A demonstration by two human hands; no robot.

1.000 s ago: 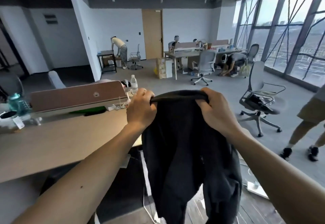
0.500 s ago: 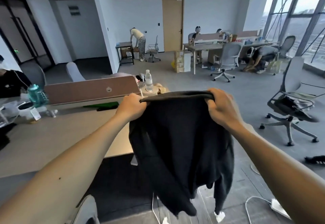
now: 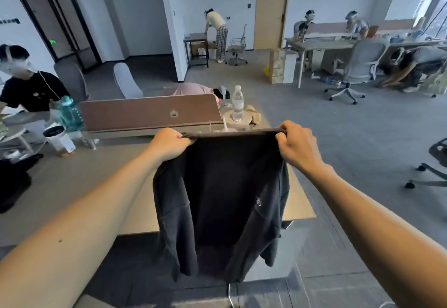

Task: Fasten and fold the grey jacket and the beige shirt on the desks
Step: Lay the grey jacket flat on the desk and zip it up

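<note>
A dark grey jacket (image 3: 222,199) hangs in the air in front of me, stretched flat along its top edge. My left hand (image 3: 169,145) grips the top left corner and my right hand (image 3: 298,146) grips the top right corner. The jacket dangles over the near right end of the light wooden desk (image 3: 79,186), its lower hem reaching below the desk edge. A crumpled beige cloth (image 3: 254,114) lies at the desk's far end; I cannot tell whether it is the shirt.
A brown divider panel (image 3: 150,114) runs along the back of the desk, with a water bottle (image 3: 237,103), a teal jug (image 3: 70,114) and a white cup (image 3: 59,138) near it. A person in black (image 3: 29,85) sits at far left. Office chairs stand at right.
My view has swung left and down toward the desk. My hands have spread apart, pulling the jacket's top edge straight, and the jacket now hangs flatter over the desk end.
</note>
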